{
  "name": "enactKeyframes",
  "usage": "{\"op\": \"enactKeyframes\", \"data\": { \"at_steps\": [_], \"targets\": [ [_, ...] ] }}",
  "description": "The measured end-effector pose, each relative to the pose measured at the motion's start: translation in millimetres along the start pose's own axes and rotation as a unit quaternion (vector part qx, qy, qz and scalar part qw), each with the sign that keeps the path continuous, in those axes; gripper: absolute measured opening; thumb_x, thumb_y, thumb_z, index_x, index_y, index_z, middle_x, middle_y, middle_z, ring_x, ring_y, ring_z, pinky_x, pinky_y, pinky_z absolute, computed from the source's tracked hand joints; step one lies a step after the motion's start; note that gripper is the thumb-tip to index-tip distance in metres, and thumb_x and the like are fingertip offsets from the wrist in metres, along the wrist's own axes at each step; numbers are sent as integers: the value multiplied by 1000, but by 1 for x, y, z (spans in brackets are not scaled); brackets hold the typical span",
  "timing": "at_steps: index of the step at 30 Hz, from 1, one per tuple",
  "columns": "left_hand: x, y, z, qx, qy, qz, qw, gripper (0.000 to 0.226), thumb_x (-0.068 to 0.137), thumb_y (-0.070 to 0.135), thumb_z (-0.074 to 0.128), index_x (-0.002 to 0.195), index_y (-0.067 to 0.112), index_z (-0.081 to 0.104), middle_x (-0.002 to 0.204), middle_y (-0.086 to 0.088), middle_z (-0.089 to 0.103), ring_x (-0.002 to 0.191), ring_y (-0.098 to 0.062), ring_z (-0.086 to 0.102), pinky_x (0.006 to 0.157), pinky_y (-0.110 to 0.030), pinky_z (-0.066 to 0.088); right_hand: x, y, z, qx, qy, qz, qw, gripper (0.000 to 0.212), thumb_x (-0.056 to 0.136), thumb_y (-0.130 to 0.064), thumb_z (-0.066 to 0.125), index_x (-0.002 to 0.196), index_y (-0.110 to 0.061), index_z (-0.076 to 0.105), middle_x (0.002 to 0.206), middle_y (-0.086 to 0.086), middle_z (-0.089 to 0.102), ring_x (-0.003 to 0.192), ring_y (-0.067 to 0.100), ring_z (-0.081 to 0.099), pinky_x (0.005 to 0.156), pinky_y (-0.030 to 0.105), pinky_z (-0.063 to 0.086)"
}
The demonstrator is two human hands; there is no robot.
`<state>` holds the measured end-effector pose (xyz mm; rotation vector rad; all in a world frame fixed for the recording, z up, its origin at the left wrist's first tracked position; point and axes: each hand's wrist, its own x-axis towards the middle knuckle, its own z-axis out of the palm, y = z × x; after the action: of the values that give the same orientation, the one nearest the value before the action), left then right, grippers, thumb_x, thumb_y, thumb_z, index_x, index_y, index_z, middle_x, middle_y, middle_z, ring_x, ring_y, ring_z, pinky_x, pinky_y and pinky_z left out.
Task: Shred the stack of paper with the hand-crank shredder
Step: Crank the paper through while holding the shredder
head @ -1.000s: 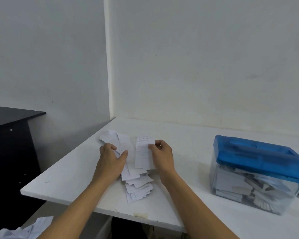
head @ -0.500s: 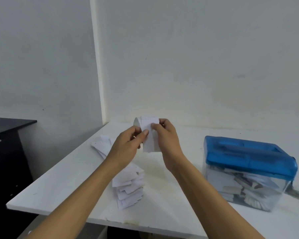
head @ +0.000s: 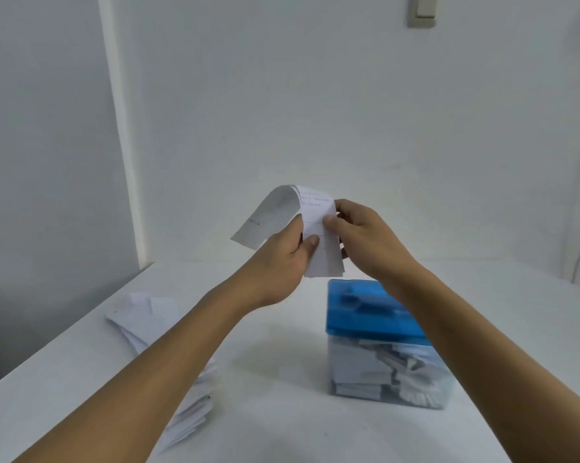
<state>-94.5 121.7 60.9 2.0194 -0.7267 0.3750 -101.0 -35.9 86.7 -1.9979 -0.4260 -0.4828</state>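
A person holds a small bundle of slips (head: 325,259) in mid-air, directly over the hand-crank shredder (head: 365,309) at the right of a white table (head: 281,412). The left hand (head: 278,262) pinches the bundle's left edge, thumb on the front and fingers behind. The right hand (head: 368,238) grips the right edge the same way, thumb forward and fingers curled round the back.

One sheet (head: 268,215) arches back and away to the left over the left hand's fingers. The two-handed hold appears meant to separate a sheet or two, so the feed takes only a thin load. Holding the paper upright above the blue lid (head: 375,324) likely keeps the drop to the feed slot short; the slot is too blurred to pick out.

The stack of paper (head: 141,322) lies fanned on the table at near left, partly hidden by the left forearm and well apart from the shredder. The clear bin (head: 382,372) under the lid already holds cut paper. The crank is not visible, being behind the right arm.
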Motion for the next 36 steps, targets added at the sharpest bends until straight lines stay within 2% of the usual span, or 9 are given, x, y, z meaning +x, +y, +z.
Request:
{"op": "enactKeyframes", "data": {
  "at_steps": [4,7,10,14,20,25,28,32,36],
  "targets": [
    [21,12,26,-5,-26,4,1000,44,111,33,33,155,31,31,139,11,53,122,-12,55,90,-23,48,-2,15,-29,61,5,14,998,39,87,-27,61,126,-26,61,109,3,70,97,21,70,82,41,60],
    [33,17,44,14,-37,-7,999,47,111,34,32,158,29,26,144,5,51,124,-17,54,98,-33,53,-7,30,-51,-4,4,4,1000,55,88,-16,71,136,-31,50,109,-1,65,95,18,69,80,31,59],
    [39,18,61,19,-44,-26,999,40,111,33,35,150,26,35,139,2,56,118,-18,58,99,-40,55,-13,46,-66,-41,-9,1,999,68,87,-3,71,137,-39,43,108,0,67,93,16,71,81,28,61],
    [37,12,69,35,-56,-50,997,41,107,27,51,146,28,39,133,7,59,111,-12,60,91,-26,52,-18,63,-68,-88,-2,3,996,79,89,-11,73,153,-33,33,107,-3,69,92,14,70,74,20,59],
    [34,2,68,84,-64,-50,993,47,99,19,64,141,27,45,126,10,61,101,-9,60,89,-29,54,-24,76,-67,-145,14,1,989,70,91,-16,71,150,-37,40,95,-6,70,86,12,68,85,31,59],
    [35,0,66,104,-51,-58,992,45,96,22,70,135,27,49,117,12,60,102,-7,60,87,-23,53,-25,80,-62,-167,26,10,986,67,89,-23,75,149,-30,44,97,-11,64,82,7,64,73,16,52],
    [34,-1,64,93,-45,-65,993,38,95,23,72,127,26,53,115,12,63,97,-2,61,79,-15,49,-27,82,-62,-155,32,18,987,61,86,-22,78,142,-26,54,92,-10,70,82,9,67,81,23,58],
    [32,0,64,96,-41,-67,992,39,94,24,72,128,26,53,116,12,62,98,-5,60,79,-14,50,-28,82,-63,-141,22,23,989,50,88,-18,76,135,-28,61,87,-15,72,80,8,69,75,18,56],
    [29,3,65,86,-43,-75,993,41,94,23,72,131,24,53,123,8,64,107,-13,62,92,-25,55,-30,82,-62,-140,26,22,990,49,90,-16,74,136,-25,60,90,-15,71,81,7,68,73,12,52]
  ]
}}
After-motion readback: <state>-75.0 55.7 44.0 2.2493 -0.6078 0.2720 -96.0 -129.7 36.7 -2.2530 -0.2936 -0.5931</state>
